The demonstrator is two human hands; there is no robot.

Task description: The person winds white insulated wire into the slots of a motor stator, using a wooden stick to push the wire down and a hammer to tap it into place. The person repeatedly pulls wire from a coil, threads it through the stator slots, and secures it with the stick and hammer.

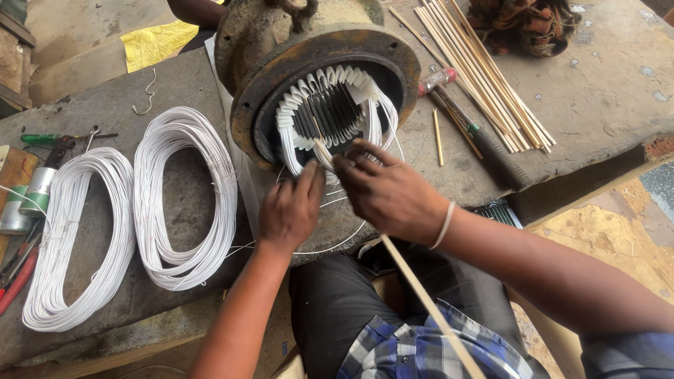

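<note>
Bamboo-coloured and thin, a long stick (pixel 421 295) runs up from the lap under the right hand (pixel 390 193), whose fingers are closed narrowly on white winding wire (pixel 330 165) at the lower mouth of the motor stator (pixel 316 77); whether that hand also grips the stick I cannot tell. Just beside it the left hand (pixel 289 210) pinches the same wires, thumb and fingers nearly together. Left of the hands lie two white wire coils (pixel 186 196), and beyond the rusty stator a bundle of sticks (pixel 484 77) rests on the stone bench (pixel 604 77).
</note>
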